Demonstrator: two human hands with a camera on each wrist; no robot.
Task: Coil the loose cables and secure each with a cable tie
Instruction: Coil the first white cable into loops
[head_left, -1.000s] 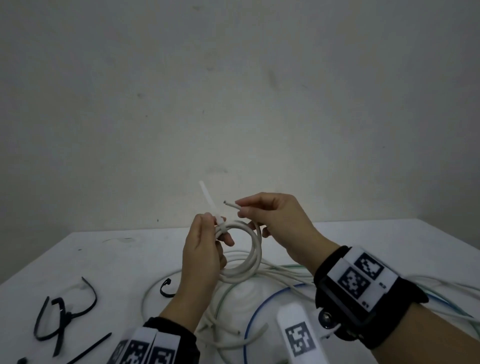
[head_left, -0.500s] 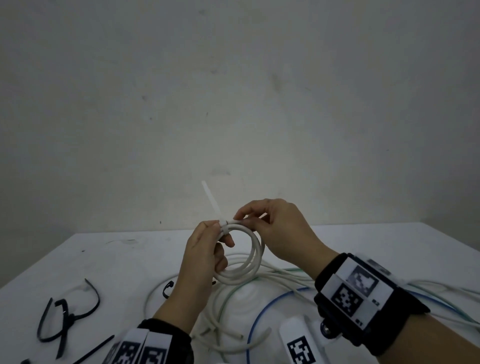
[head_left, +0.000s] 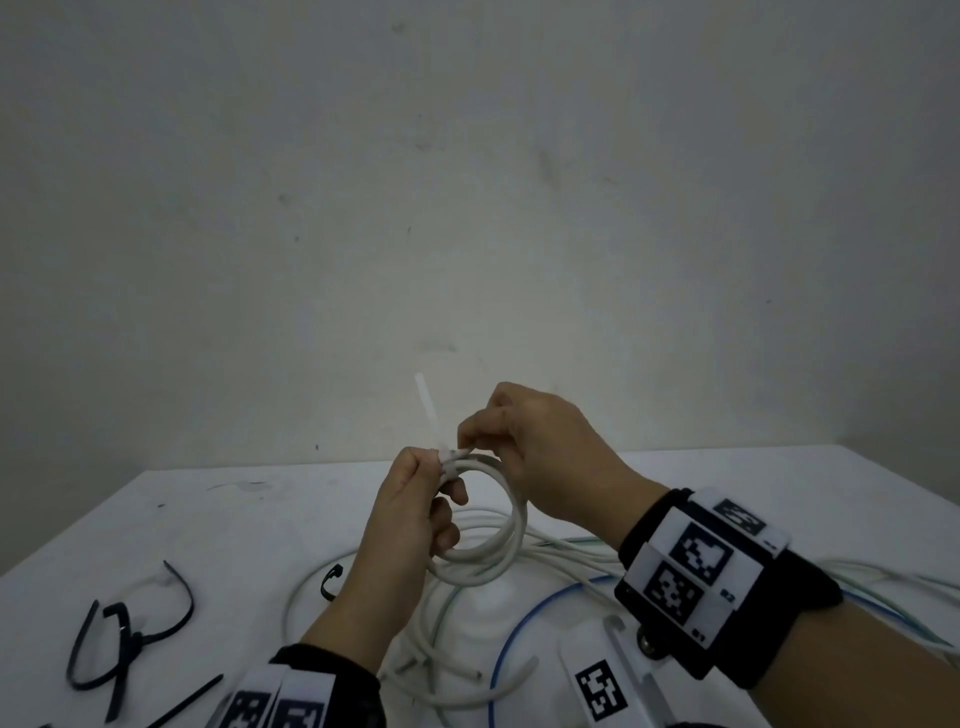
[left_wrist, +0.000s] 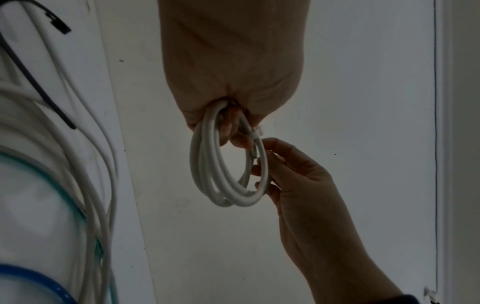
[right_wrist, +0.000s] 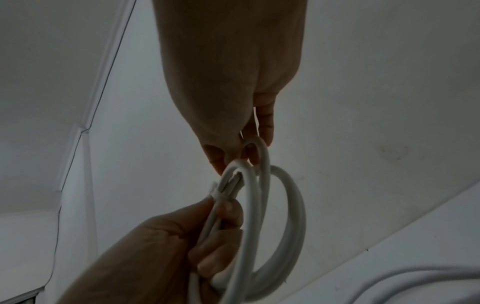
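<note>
- White cable coil (head_left: 488, 525): several loops bundled into a ring, held up in the air above the surface (head_left: 208, 525), between the two hands.
- Left hand (head_left: 410, 525): fingers curled round the coil at about its 10 o'clock edge, thumb tip pressed to the strands just below the white cable tie (head_left: 448, 460).
- Cable tie: wrapped round the strands at the top of the coil; its free tail (head_left: 427, 402) stands up toward 11 o'clock, past the left fingertips.
- Right hand (head_left: 540, 452): at 1 o'clock of the coil, thumb and forefinger pinched at the tie's head; whether they grip the tie itself or a cable end beside it is not clear in the head view. In the right wrist view its fingers (right_wrist: 226, 160) touch the top of the loops (right_wrist: 259, 205).
- In the left wrist view the coil (left_wrist: 228, 174) hangs from the left hand (left_wrist: 233, 72), with the right hand (left_wrist: 298, 181) touching its far side.
- Loose cables (head_left: 561, 566): white, green-tinted and blue (head_left: 524, 618) strands lie tangled on the surface below the hands.
- Black cable ties (head_left: 130, 639): a looped bunch at 8 o'clock of the coil on the surface, with a straight one (head_left: 187, 704) nearer the camera and a small curled one (head_left: 330, 584) by the left wrist.
</note>
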